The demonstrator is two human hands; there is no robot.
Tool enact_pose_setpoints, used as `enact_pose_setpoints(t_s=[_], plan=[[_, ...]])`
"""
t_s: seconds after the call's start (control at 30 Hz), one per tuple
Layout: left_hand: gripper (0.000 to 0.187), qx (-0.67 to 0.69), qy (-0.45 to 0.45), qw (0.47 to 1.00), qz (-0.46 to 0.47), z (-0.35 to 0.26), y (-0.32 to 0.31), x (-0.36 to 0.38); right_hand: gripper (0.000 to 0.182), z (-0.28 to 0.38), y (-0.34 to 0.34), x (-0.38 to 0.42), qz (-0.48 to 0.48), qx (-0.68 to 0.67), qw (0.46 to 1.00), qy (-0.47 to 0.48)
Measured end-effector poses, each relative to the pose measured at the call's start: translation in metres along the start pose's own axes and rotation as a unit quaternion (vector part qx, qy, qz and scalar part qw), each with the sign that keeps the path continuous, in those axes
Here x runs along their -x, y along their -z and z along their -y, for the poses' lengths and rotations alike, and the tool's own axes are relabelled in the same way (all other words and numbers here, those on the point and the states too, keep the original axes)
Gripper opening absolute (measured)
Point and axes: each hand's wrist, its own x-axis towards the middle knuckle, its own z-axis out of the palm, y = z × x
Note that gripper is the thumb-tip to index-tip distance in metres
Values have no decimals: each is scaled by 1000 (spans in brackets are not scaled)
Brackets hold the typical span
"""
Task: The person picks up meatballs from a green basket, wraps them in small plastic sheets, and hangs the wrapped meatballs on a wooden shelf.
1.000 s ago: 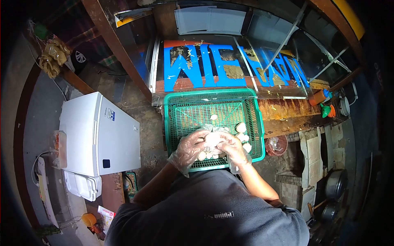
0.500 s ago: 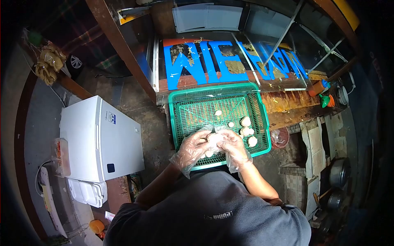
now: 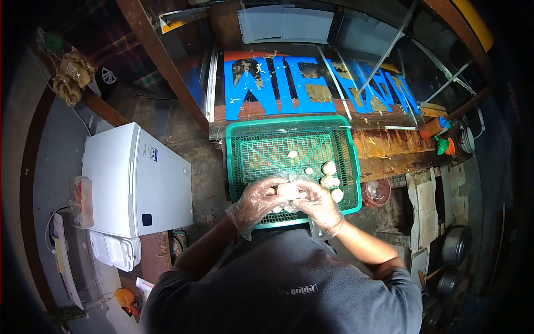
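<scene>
Clear plastic gloves cover both hands, which meet over the near side of a green plastic basket (image 3: 357,167). Between the fingertips is a pale, roundish lump (image 3: 288,191), brightly lit; its exact kind is hard to make out. My left hand (image 3: 255,201) is closed on its left side, and my right hand (image 3: 320,207) closes on it from the right. Similar whitish lumps (image 3: 329,168) lie on the mesh floor to the right, with a smaller one (image 3: 292,154) farther back. More pale pieces are partly hidden beneath the hands.
A white chest freezer (image 3: 161,178) stands at left, with foam boxes (image 3: 117,250) below it. Behind the basket is a glass case with blue lettering (image 3: 253,86). A wooden shelf (image 3: 389,147) and a reddish bin (image 3: 377,192) are to the right, with metal pots (image 3: 457,245) beyond.
The lump has turned or shifted between my fingers and now shows a rounder, smoother side. My right fingers have moved slightly lower. The whole view has shifted a little.
</scene>
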Motion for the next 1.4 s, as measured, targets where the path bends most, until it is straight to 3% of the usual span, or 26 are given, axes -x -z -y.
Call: enact_pose_setpoints(t_s=[0.13, 0.17, 0.23, 0.3, 0.37, 0.43, 0.53, 0.57, 0.7, 0.77, 0.9, 0.97, 1.07, 1.2, 1.27, 1.33, 1.4], plan=[[39, -15, 98, 994, 39, -10, -3, -2, 48, 13, 17, 12, 86, -39, 995, -43], [39, -16, 67, 996, 60, -6, -4, -3, 48, 18, 20, 16, 87, -57, 991, -89], [38, -45, 8, 995, 86, -6, -8, -3, 47, 19, 21, 19, 80, -72, 990, -86], [38, -13, 7, 998, 62, -11, -20, -2, 46, 22, 19, 17, 75, -87, 990, -82], [38, 19, 4, 999, 41, -10, -26, -2, 42, 28, 12, 14, -18, -67, 994, -85], [37, -188, -127, 974, -2, 3, -26, -8, 39, 18, 19, 2, -40, -76, 993, -80], [38, -300, -207, 931, -34, 17, -23, -15, 30, 15, 19, -6, -60, -112, 990, -56], [40, -200, -150, 967, -46, 22, -26, -14, 28, 15, 19, -7, -68, -129, 988, -48], [31, -149, -139, 973, -110, 15, -40, -24, 28, 13, 23, -11, -94, -133, 986, -32], [32, -41, -51, 990, -128, 9, -44, -25, 31, 13, 28, -13, -85, -118, 989, -23], [39, -59, -12, 993, -103, 1, -45, -26, 44, 10, 33, -14, -56, -77, 995, 22], [39, 9, 22, 994, -108, -4, -46, -28, 48, 12, 31, -16, -40, -69, 995, 57], [39, 10, 14, 996, -84, -7, -45, -28, 53, 19, 24, -16, -30, -43, 994, 94], [39, -8, -19, 998, -58, -16, -43, -25, 53, 26, 24, -15, -33, 99, 987, 124], [38, 46, -21, 998, -46, -6, -36, -23, 52, 28, 25, -17, -36, 153, 979, 127], [37, 45, -11, 998, -43, -11, -35, -22, 47, 25, 30, -19, -56, 301, 939, 158], [36, 42, -3, 998, -41, -11, -31, -20, 48, 25, 27, -21, -61, 301, 938, 163]])
